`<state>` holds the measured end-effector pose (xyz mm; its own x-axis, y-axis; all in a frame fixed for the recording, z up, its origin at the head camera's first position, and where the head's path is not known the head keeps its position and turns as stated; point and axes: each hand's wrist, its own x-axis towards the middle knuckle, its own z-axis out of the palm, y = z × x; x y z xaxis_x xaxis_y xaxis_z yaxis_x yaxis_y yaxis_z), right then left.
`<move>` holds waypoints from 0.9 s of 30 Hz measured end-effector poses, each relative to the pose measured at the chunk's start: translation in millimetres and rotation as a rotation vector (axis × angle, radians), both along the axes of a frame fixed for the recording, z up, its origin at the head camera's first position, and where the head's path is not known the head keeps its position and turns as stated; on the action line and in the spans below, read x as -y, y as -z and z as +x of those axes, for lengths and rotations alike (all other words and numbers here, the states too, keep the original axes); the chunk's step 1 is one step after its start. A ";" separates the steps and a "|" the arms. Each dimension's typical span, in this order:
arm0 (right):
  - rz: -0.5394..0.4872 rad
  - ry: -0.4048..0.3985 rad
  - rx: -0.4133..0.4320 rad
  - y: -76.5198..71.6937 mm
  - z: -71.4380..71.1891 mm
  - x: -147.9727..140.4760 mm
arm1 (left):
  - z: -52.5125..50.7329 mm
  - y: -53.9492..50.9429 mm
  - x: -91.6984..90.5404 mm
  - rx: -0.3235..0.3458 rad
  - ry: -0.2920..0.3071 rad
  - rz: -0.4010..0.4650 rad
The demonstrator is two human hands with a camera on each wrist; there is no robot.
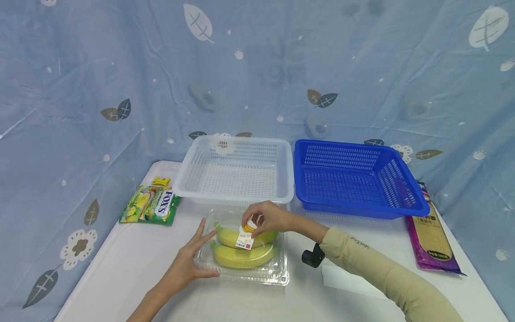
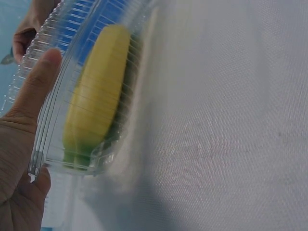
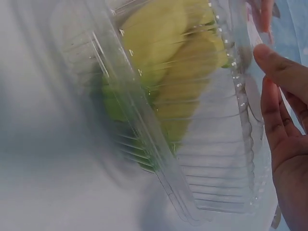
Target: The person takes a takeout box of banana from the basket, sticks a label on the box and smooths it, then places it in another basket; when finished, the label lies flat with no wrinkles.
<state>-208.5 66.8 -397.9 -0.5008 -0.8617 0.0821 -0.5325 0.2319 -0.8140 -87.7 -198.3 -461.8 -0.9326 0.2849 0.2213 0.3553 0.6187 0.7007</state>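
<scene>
pinching the label (image 1: 243, 242) with the right hand (image 1: 270, 219), bringing thumb and fingertips nearly together at its upper end; steadying the box (image 1: 278, 273) with the left hand (image 1: 186, 263), spreading thumb and fingers wide along its side, left of the pinch, without clenching; resting directly beneath the right grip, with bananas (image 1: 244, 258) inside and lid seemingly closed; lying just short of the white basket (image 1: 235, 199), with the blue basket (image 1: 362, 208) beyond the grip to the right; judged well along, being filled, seemingly closed and nearly labelled; probably left with pressing flat and letting go; impossible to tell whether stuck yet.
</scene>
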 end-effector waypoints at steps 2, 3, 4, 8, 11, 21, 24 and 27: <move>0.007 -0.019 -0.038 0.4 -0.8 0.7 | 0.2 -0.3 0.1 0.001 0.000 -0.001; 0.013 -0.029 -0.054 -0.2 -1.0 1.3 | 0.3 -0.4 0.1 0.002 -0.001 -0.001; 0.020 -0.039 -0.071 -1.0 -1.3 1.7 | 0.3 -0.2 0.2 0.001 -0.001 -0.001; 0.064 -0.067 -0.117 -4.6 -1.7 3.3 | 0.2 0.6 0.3 -0.005 0.007 0.005; 0.109 -0.069 -0.156 -7.1 -0.2 3.9 | 0.0 0.7 0.4 -0.009 0.010 0.006; -0.046 0.177 -0.150 0.9 18.0 2.9 | 0.0 0.3 0.6 0.001 0.000 -0.006; -0.144 0.203 0.112 4.7 25.6 4.3 | 0.2 1.0 0.5 -0.010 0.007 -0.004; -0.164 0.231 0.242 8.7 30.6 5.3 | -0.3 1.2 -0.1 -0.023 0.013 0.001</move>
